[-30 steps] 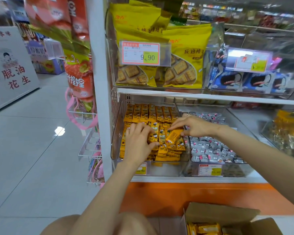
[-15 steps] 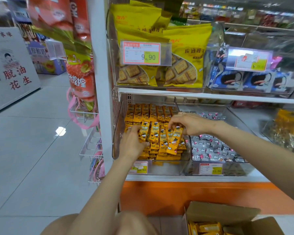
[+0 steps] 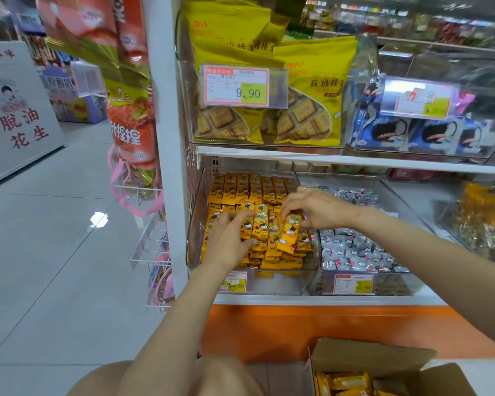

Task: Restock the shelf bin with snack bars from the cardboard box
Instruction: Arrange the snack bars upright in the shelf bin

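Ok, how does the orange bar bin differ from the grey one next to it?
The left bin holds long orange bars lined up in rows; the right bin holds small grey packets in a loose heap. The left hand and right hand both work on the bars, not the packets. Both bins are clear, side by side on one shelf, each with a price tag.

Clear shelf bin (image 3: 280,281), lower shelf: orange snack bars (image 3: 252,190) are standing in rows. Left hand (image 3: 229,238) is lying flat against the front bars; right hand (image 3: 320,207) is pinching a tilted bar (image 3: 288,234) by its top. Cardboard box (image 3: 369,355) is sitting open below right, holding more bars.
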{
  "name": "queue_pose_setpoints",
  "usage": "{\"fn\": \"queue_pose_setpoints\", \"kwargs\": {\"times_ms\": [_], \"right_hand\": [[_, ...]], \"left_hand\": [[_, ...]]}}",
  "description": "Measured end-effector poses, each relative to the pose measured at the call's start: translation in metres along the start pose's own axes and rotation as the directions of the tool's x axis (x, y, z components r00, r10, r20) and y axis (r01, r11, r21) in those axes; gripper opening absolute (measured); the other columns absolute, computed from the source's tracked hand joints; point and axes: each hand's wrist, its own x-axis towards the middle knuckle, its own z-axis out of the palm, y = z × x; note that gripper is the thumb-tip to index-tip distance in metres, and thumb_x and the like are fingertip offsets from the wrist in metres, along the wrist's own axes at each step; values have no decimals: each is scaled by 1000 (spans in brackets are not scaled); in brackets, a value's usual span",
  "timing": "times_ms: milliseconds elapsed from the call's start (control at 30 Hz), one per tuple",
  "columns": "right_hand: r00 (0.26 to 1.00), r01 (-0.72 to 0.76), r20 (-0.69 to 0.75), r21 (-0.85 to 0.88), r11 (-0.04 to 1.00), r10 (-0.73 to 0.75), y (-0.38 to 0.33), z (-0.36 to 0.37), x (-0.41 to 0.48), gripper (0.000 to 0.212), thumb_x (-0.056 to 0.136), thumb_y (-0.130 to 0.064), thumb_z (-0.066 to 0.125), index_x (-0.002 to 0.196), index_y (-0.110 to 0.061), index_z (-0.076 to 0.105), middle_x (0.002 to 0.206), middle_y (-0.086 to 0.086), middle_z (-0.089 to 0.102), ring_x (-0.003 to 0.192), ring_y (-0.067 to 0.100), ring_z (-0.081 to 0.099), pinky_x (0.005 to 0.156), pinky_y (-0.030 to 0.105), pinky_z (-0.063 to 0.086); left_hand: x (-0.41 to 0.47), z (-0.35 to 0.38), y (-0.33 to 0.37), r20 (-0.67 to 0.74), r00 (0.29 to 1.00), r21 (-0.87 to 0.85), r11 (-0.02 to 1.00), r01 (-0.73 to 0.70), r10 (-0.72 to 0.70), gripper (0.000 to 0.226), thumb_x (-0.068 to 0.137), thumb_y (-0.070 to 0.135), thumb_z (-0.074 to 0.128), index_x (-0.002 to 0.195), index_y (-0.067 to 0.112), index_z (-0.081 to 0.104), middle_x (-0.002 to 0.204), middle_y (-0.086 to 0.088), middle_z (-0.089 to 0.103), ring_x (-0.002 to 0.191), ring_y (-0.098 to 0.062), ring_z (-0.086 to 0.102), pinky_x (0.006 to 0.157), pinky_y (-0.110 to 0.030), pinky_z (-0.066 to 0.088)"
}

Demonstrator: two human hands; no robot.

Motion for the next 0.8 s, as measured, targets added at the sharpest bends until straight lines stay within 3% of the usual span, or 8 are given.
{"fn": "queue_pose_setpoints", "kwargs": {"times_ms": [133,233,367,433,533,600,700,800], "right_hand": [[972,-112,-179,204,972,150,1,-16,-8,39,73,-20,77,111,-22,66,96,-8,57,88,12,50,75,28,39],[919,-271,-208,286,919,336,-6,-17,-18,45,77,-22,73,120,-23,60,90,-7,57,82,12,51,70,27,38],[839,-415,-222,326,849,496,-23,3,-22,39,80,-28,70,114,-19,52,83,0,58,79,19,56,65,28,38],[813,-451,-287,241,860,507,-31,13,-21,30,82,-29,66,104,-18,48,80,2,58,77,23,56,63,29,34],[820,-474,-355,16,880,448,-41,25,-18,24,85,-37,58,94,-18,46,88,5,61,83,26,59,62,28,31],[837,-479,-324,-43,877,442,-42,29,-18,31,85,-50,57,87,-22,44,88,2,61,87,23,59,63,27,32],[851,-466,-223,97,879,476,-33,22,-22,40,78,-58,62,98,-24,56,97,-1,53,102,19,49,74,28,36],[917,-356,-91,252,900,388,-15,18,-31,68,72,-54,71,131,-33,47,132,2,42,127,23,32,101,37,31]], "left_hand": [[0,2,-1,22,1000,50,999,-19,18,53,86,30,64,135,34,44,139,-7,35,131,-27,28,108,-36,25],[1,5,0,9,1000,42,999,-17,17,51,86,30,65,133,34,46,138,-7,35,131,-27,28,107,-36,24],[3,8,1,0,1000,12,1000,-8,8,50,85,29,65,132,33,48,137,-8,37,130,-27,29,106,-36,26],[3,9,1,-1,1000,-1,1000,-4,4,48,86,29,65,131,33,48,138,-8,38,130,-28,30,106,-36,28],[4,9,1,1,1000,15,1000,-3,3,47,87,30,63,131,34,47,141,-8,38,131,-29,29,106,-38,28],[4,9,0,5,1000,35,999,-3,2,49,87,33,62,133,34,45,142,-7,38,131,-30,28,105,-37,28],[4,10,0,19,1000,67,998,1,-2,54,86,38,62,136,36,41,144,-7,36,131,-30,27,105,-36,26],[5,11,0,9,1000,61,998,3,-3,55,85,40,63,136,37,41,144,-7,38,130,-30,28,104,-35,26]]}}
